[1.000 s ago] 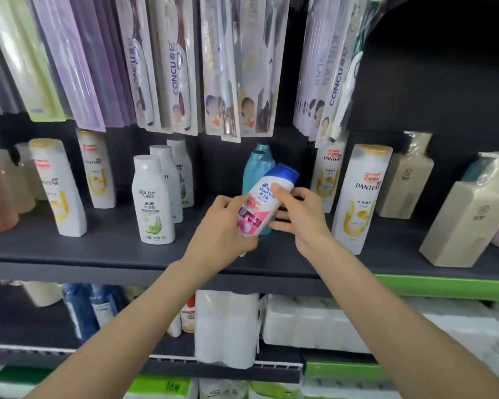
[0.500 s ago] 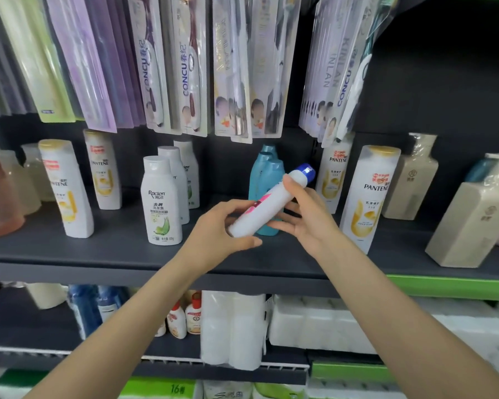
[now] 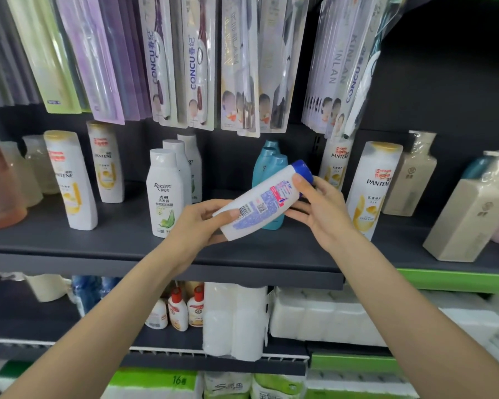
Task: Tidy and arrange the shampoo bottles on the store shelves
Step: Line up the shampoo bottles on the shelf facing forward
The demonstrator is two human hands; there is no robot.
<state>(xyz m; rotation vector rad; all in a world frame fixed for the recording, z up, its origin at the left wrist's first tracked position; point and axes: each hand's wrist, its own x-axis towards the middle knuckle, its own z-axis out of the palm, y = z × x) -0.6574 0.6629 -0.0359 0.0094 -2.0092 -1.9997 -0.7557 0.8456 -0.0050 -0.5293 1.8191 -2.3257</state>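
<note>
White shampoo bottle [image 3: 262, 201] with blue cap held tilted above grey shelf [image 3: 121, 240], barcode label facing camera. Left hand [image 3: 199, 223] fingers curled round base; right hand [image 3: 320, 208] fingers pinching cap end. Teal bottles [image 3: 267, 165] standing just behind.

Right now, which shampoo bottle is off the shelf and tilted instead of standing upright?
The white bottle with the blue cap, held slanted between both hands, barcode side toward the camera. Every other bottle stands on the shelf.
</note>
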